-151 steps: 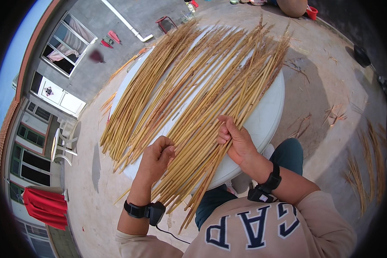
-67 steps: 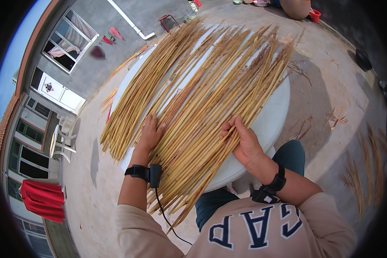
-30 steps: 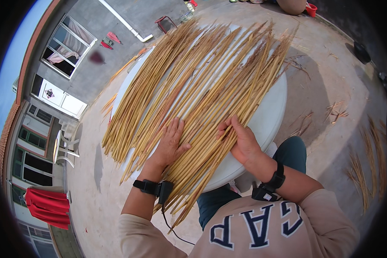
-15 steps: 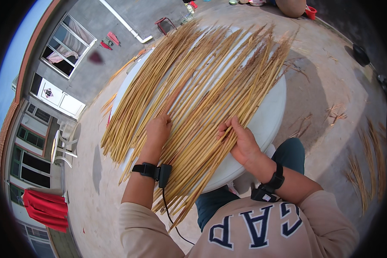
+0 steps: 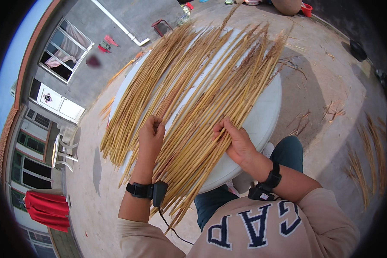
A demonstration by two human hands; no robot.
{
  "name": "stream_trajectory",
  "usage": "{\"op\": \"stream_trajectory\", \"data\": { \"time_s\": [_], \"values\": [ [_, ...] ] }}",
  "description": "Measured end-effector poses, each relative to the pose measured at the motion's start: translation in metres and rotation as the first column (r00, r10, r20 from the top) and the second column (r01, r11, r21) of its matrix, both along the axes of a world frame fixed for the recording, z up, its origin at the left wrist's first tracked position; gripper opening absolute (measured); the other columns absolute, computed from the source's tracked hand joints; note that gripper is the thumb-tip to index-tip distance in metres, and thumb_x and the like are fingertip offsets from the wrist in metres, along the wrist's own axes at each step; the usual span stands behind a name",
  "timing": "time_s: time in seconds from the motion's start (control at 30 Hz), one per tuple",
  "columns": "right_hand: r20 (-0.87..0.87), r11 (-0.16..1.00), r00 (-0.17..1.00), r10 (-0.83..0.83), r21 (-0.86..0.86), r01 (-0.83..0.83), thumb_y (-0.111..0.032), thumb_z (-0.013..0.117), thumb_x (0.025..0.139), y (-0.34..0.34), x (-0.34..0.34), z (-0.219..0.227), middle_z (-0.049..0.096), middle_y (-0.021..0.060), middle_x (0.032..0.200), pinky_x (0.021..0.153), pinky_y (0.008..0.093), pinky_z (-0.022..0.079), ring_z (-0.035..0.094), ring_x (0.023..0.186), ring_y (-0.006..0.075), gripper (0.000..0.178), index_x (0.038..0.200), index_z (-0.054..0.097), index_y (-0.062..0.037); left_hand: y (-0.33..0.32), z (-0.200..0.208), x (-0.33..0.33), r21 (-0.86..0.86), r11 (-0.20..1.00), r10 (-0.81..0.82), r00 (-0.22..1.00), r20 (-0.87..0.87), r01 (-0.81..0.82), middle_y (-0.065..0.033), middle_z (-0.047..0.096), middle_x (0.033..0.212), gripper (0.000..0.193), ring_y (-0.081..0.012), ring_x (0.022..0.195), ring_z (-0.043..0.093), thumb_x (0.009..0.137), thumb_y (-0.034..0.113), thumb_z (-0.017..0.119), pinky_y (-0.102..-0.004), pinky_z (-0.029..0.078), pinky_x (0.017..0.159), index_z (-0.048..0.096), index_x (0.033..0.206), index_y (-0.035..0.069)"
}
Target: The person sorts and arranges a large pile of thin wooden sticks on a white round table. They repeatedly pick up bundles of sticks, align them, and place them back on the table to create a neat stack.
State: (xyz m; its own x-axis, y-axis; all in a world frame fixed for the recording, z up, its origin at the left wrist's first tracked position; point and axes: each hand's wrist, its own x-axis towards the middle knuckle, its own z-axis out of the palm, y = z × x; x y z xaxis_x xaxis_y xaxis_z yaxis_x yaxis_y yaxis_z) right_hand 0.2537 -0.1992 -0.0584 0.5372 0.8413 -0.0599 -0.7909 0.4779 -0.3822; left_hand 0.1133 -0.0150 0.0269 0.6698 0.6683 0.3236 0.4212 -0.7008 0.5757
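We see the dry stalks [image 5: 215, 103] lying slantwise across the round white bench [image 5: 262, 116], their lower ends passing over its near edge. The right hand [image 5: 235, 141] is closed around some stalks at the right side. The left hand [image 5: 151, 134] has its fingers curled in over the middle ones; whether it grips any, we cannot tell. If the right hand loosened, we think the overhanging stalks could slide down, and a hard pull could drag neighbours through tangled feathery heads [image 5: 262, 47].
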Motion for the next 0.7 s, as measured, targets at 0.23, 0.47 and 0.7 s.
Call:
{"op": "stream_trajectory", "data": {
  "time_s": [0.23, 0.47, 0.7],
  "values": [
    [-0.040, 1.000, 0.999, -0.031, -0.002, 0.031, -0.030, 0.056, 0.090, -0.002, -0.001, 0.004, 0.058, 0.0055, 0.083, 0.071, 0.0286, 0.050, 0.056, 0.076, 0.0141, 0.028, 0.098, 0.054, -0.0034, -0.085, 0.012, -0.040, -0.168, 0.964, -0.229, 0.961, -0.152, 0.204, -0.0085, 0.056, 0.070, 0.021, -0.0124, 0.061, 0.053, 0.085, 0.001, 0.056, -0.0242, 0.042, 0.057, 0.061, 0.105, 0.002],
    [0.010, 1.000, 1.000, 0.012, -0.017, -0.012, -0.030, 0.053, 0.092, -0.003, -0.001, 0.003, 0.060, 0.0058, 0.090, 0.075, 0.0304, 0.050, 0.057, 0.082, 0.0148, 0.028, 0.102, 0.056, -0.0038, -0.113, -0.004, -0.096, -0.416, 0.901, -0.172, 0.982, -0.081, 0.123, -0.0073, 0.057, 0.073, 0.028, -0.0114, 0.062, 0.054, 0.082, -0.004, 0.057, -0.0225, 0.043, 0.059, 0.062, 0.109, 0.003],
    [-0.002, 0.999, 0.999, 0.041, 0.026, -0.041, -0.029, 0.055, 0.091, -0.003, -0.001, 0.004, 0.061, 0.0060, 0.088, 0.075, 0.0297, 0.051, 0.059, 0.081, 0.0157, 0.027, 0.100, 0.056, -0.0035, -0.129, -0.024, -0.117, -0.500, 0.861, -0.170, 0.980, -0.102, 0.097, -0.0076, 0.062, 0.080, 0.030, -0.0109, 0.072, 0.058, 0.081, -0.005, 0.060, -0.0223, 0.047, 0.066, 0.062, 0.110, 0.003]
  ]
}}
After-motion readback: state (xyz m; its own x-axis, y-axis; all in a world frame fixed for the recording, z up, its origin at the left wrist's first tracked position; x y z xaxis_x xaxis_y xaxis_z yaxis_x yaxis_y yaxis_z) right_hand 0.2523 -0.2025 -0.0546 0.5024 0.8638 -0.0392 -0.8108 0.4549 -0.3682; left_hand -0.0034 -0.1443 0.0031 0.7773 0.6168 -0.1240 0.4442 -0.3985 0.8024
